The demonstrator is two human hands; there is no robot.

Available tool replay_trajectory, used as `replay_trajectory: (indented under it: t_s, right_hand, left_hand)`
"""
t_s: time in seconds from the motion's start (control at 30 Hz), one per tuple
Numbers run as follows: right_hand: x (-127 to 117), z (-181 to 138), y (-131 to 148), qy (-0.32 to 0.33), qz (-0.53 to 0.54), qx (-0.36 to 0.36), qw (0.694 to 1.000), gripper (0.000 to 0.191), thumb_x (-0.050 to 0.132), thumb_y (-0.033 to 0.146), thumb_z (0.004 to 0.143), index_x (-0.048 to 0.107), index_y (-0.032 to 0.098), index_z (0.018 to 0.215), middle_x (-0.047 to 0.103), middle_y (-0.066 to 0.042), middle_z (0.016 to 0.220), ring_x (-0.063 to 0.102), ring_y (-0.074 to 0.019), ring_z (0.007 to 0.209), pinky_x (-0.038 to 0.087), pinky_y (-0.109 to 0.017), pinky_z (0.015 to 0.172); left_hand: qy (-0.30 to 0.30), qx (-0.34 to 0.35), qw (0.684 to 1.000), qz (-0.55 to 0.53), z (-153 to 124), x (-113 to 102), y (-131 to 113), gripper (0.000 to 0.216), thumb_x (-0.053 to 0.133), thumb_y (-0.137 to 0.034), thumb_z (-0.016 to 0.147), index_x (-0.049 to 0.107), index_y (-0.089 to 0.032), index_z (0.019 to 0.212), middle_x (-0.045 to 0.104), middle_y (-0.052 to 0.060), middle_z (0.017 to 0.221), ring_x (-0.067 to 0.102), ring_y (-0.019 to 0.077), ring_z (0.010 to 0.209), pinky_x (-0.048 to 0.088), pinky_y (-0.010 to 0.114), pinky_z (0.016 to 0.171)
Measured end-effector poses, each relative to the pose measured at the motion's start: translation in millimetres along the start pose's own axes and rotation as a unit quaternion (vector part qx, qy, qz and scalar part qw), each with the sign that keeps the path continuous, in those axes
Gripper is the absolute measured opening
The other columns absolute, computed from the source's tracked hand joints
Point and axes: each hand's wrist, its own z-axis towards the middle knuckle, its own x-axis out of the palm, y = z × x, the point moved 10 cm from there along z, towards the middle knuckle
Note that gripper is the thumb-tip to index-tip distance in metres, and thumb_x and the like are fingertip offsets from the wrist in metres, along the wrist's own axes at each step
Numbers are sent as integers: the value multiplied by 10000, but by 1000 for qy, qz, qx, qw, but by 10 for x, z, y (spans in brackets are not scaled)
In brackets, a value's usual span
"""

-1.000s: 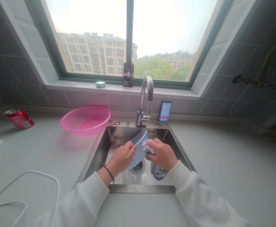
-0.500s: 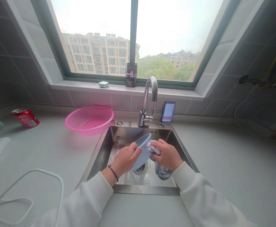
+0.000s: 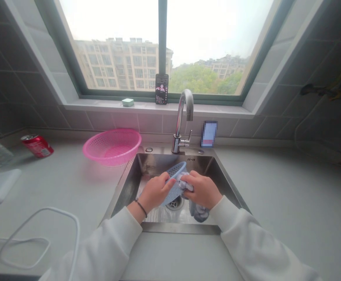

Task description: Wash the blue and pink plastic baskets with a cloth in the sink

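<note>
Over the steel sink [image 3: 182, 229], my left hand [image 3: 155, 190] grips a light blue perforated basket [image 3: 173, 193] by its rim, thumb on the near side. The basket is tilted on edge, and my hand hides part of it. My right hand [image 3: 202, 190] is closed around a grey-and-white cloth [image 3: 185, 184], pressing it to the basket's right side. The rest of the cloth hangs below that hand. Under the basket the drain [image 3: 175, 203] partly shows. The faucet [image 3: 183, 121] stands behind the sink, with no water seen running from it.
A pink basket [image 3: 112, 159] stands left of the sink, with a red can [image 3: 37, 146] farther left. A white cable [image 3: 56, 210] loops across the left counter. One phone [image 3: 161, 89] leans on the window, another [image 3: 209, 134] behind the sink. Green soap [image 3: 128, 102] lies on the sill.
My right hand has moved slightly left with the cloth along the basket's side. My left hand keeps its hold on the basket. The camera view has shifted a little.
</note>
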Motion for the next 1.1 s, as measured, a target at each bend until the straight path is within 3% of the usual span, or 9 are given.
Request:
replay_trajectory:
  t_s: [0.17,0.37,0.6,0.8,0.93,1.0,1.1]
  right_hand:
    - [-58,-3,-60,-17,-15,22,999,299,660,318,819,696,283,1114,647,-27,949,617,-165,717,333,-271,609]
    - [52,-62,390,13,-15,-91,996,285,684,324,780,717,278,1059,662,-36,934,616,-178,736,330,-277,601]
    - [-104,1,-106,-49,-3,33,998,313,661,290,802,706,277,1111,643,-22,932,595,-151,694,355,-259,615]
    - [2,-55,303,-5,-2,-93,996,299,688,299,757,723,273,1053,649,-29,911,608,-172,726,354,-268,608]
    - [-129,0,-38,-44,6,7,999,326,663,294,793,710,268,1114,644,-27,927,602,-160,704,371,-261,621]
    - [-152,-4,-69,-54,-3,21,998,301,655,310,809,711,258,1100,644,-34,927,598,-164,704,372,-264,623]
    - [-59,-50,250,-29,-7,-67,997,285,673,332,792,719,262,1065,648,-41,923,596,-173,729,365,-270,620]
  left_hand:
    - [-15,7,1000,-6,-3,-33,-4,328,345,-403,1010,381,-242,727,505,-24,582,564,181,580,271,276,572]
    - [-31,26,999,-7,-22,-52,-37,345,314,-399,1007,371,-241,706,477,-19,608,520,181,599,281,286,601]
    - [-20,12,999,-31,-37,-42,-38,373,315,-467,1007,369,-242,714,497,-23,595,539,177,573,270,276,564]
    - [-22,20,1000,-5,-38,-78,-52,375,343,-459,1011,372,-243,705,523,-21,572,556,183,565,280,279,574]
    - [-27,17,999,-5,-31,-101,-52,378,339,-458,1017,369,-243,707,534,-21,575,563,182,566,280,278,568]
    - [-31,11,999,-3,-33,-111,-40,380,330,-451,1021,362,-244,704,528,-22,572,563,181,566,284,277,570]
    - [-31,15,999,9,-44,-111,-38,390,319,-469,1020,355,-246,703,524,-20,571,554,183,566,290,280,580]
